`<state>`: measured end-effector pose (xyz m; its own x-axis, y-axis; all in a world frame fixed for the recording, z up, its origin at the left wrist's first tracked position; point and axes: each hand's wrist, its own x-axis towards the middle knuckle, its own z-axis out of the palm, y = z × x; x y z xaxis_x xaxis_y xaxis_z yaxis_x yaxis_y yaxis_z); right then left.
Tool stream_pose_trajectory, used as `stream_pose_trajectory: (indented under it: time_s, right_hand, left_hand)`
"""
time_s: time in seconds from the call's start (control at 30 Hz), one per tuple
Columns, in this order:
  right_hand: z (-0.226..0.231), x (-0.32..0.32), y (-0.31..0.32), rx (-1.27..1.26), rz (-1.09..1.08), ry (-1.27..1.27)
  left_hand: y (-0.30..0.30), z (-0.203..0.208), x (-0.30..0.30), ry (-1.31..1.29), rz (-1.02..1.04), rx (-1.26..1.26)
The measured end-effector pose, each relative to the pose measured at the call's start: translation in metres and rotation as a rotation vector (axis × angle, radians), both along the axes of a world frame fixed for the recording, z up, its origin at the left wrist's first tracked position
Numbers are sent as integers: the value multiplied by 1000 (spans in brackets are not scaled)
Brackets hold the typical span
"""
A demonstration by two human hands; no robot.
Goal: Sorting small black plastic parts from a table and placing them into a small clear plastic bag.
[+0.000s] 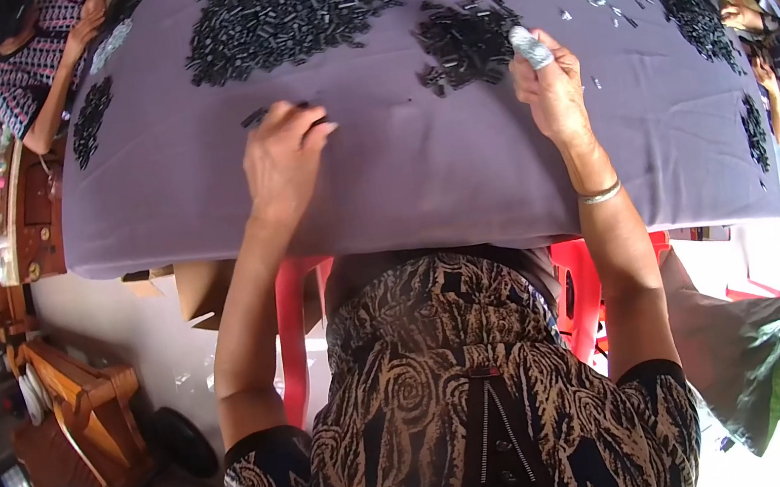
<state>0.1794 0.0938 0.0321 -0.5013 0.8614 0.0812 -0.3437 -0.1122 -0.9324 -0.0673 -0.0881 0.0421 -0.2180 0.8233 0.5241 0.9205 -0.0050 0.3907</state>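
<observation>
Purple tablecloth (459,164) — black pieces (464,46), red chair (294,337)

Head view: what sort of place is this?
Perhaps a home used as a workspace: heaps of small black pieces on a cloth-covered table, people at its sides, and wooden furniture.

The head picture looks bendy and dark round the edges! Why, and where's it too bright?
Head view: the wide fisheye lens makes the purple tablecloth look curved, and the rim goes black; glare whitens patches at lower right, by the green bag-like thing; small glints show on the black pieces.
</observation>
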Motion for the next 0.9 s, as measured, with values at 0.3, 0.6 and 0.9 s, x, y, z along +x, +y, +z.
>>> stream_pose_trajectory:
  time_s: [0.3, 0.6, 0.9]
  right_hand:
    - [0, -16, -10, 892, -63, -622]
    - [0, 16, 9, 971, 45, -743]
    - [11, 38, 30, 398, -433, -427]
  left_hand:
    - [20, 6, 26, -134, -108, 42]
    - [71, -4, 68, -171, -155, -147]
    - [100, -10, 84, -243, -198, 33]
